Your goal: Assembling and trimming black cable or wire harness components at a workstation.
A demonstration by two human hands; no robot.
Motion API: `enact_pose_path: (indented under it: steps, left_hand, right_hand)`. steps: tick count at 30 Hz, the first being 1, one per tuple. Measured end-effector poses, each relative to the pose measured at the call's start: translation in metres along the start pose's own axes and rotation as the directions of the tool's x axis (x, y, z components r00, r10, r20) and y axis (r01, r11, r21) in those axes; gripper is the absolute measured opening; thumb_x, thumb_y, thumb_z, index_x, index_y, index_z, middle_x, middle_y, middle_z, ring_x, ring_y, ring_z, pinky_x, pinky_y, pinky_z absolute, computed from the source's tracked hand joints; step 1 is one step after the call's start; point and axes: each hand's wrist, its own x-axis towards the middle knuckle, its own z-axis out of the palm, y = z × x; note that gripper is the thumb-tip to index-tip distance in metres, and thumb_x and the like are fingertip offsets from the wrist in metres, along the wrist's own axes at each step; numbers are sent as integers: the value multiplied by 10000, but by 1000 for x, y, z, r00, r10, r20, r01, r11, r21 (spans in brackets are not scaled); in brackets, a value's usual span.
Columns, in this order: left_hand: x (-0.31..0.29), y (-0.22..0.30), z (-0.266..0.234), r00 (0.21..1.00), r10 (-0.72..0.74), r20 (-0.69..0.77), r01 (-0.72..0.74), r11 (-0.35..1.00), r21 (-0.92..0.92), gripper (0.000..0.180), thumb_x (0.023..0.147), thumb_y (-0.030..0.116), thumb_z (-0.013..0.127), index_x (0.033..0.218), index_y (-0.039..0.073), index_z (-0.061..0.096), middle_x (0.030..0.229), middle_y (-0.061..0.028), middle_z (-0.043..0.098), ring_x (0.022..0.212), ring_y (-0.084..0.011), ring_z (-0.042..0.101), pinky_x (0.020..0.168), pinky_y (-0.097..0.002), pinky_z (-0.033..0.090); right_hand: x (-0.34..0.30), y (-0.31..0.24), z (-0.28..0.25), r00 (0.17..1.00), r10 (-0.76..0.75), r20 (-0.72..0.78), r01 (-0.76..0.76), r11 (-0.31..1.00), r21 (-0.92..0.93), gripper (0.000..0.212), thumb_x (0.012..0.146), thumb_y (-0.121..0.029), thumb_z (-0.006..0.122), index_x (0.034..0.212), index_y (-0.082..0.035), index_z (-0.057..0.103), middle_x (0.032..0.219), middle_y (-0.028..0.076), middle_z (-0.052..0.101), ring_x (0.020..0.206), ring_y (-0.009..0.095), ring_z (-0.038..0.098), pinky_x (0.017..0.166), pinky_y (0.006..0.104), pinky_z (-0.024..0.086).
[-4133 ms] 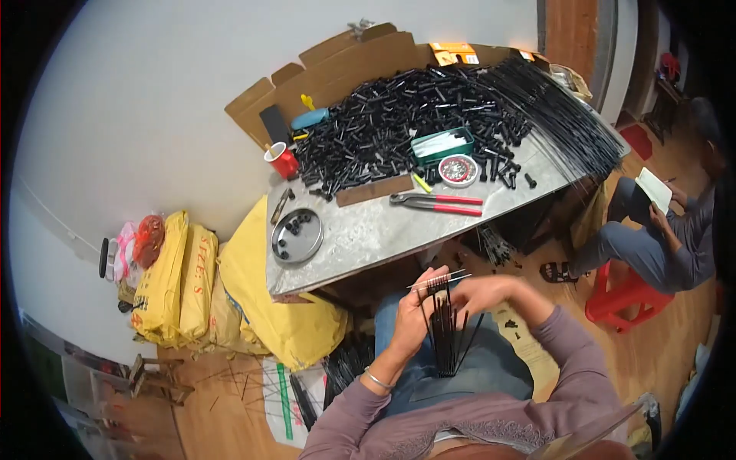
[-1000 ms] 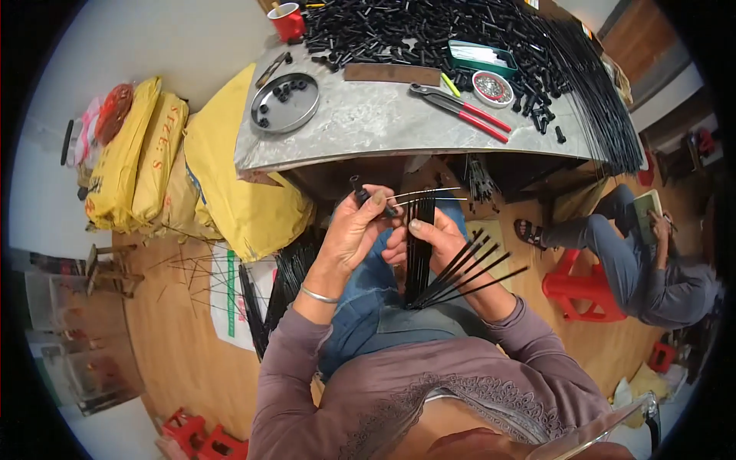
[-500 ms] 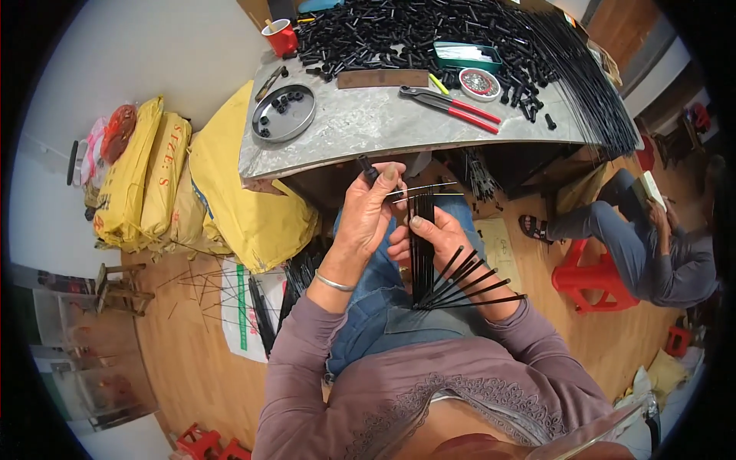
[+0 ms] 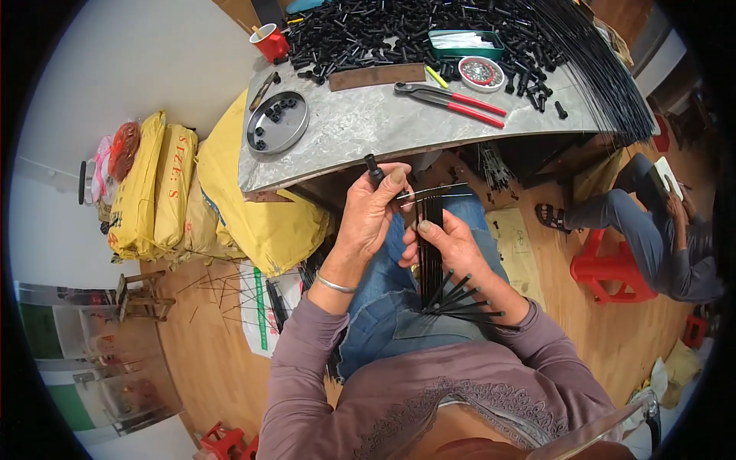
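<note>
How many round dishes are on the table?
2: a metal dish at the left end of the table, and a smaller white dish beside the red-handled pliers. Any under the black pile would be hidden.

Shiny metal rods [image 4: 458, 195] and dish [image 4: 282, 138]

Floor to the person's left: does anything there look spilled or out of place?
Yes: thin dark rods lie crossed at random on the wooden floor, perhaps dropped, whereas the black rods in the right hand are mostly bunched.
</note>
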Motion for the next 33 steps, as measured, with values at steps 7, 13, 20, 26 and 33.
enact_pose_path:
  steps: [7, 13, 20, 26, 33]
  left_hand:
    - [-4, -7, -2, 998, -33, -61, 33, 999, -13, 266, 851, 173, 711, 1047, 23, 609, 837, -37, 611, 741, -135, 604, 632, -250, 503]
    - [-3, -3, -6, 996, -46, -70, 40, 996, -85, 262, 837, 162, 726, 1038, 32, 619, 863, -39, 615, 769, -138, 623, 640, -251, 524]
    - [-3, -1, -13, 997, -15, -81, 10, 998, -56, 280, 846, 160, 713, 1073, 32, 609, 892, -68, 644, 797, -158, 643, 658, -266, 524]
    - [-1, 1, -13, 995, 4, -96, -11, 998, -65, 266, 835, 166, 728, 1042, 43, 615, 873, -56, 659, 771, -138, 650, 633, -244, 527]
    - [4, -2, -14, 996, 20, -92, -28, 996, -87, 255, 855, 137, 700, 1057, 22, 596, 906, -96, 669, 806, -171, 666, 649, -263, 538]
  right_hand:
    - [2, 0, 2, 1000, 20, -2, -20, 1000, -4, 261, 974, -178, 503, 1176, -14, 487, 873, 97, 599, 720, 189, 647, 674, 382, 590]
    - [2, -4, 10, 999, 36, -22, -38, 997, -62, 253, 976, -186, 500, 1178, -33, 493, 874, 80, 606, 712, 182, 651, 665, 360, 582]
    - [7, 1, 12, 999, 28, -28, -31, 995, -96, 262, 981, -176, 490, 1201, -34, 483, 880, 81, 609, 706, 172, 648, 670, 353, 583]
    - [11, 6, 12, 999, 29, -46, -32, 996, -84, 283, 980, -179, 495, 1215, -22, 476, 874, 80, 608, 710, 171, 641, 675, 359, 584]
    - [12, 5, 9, 997, 40, -62, -45, 995, -91, 211, 974, -190, 510, 1102, -22, 516, 865, 80, 608, 703, 172, 637, 669, 371, 587]
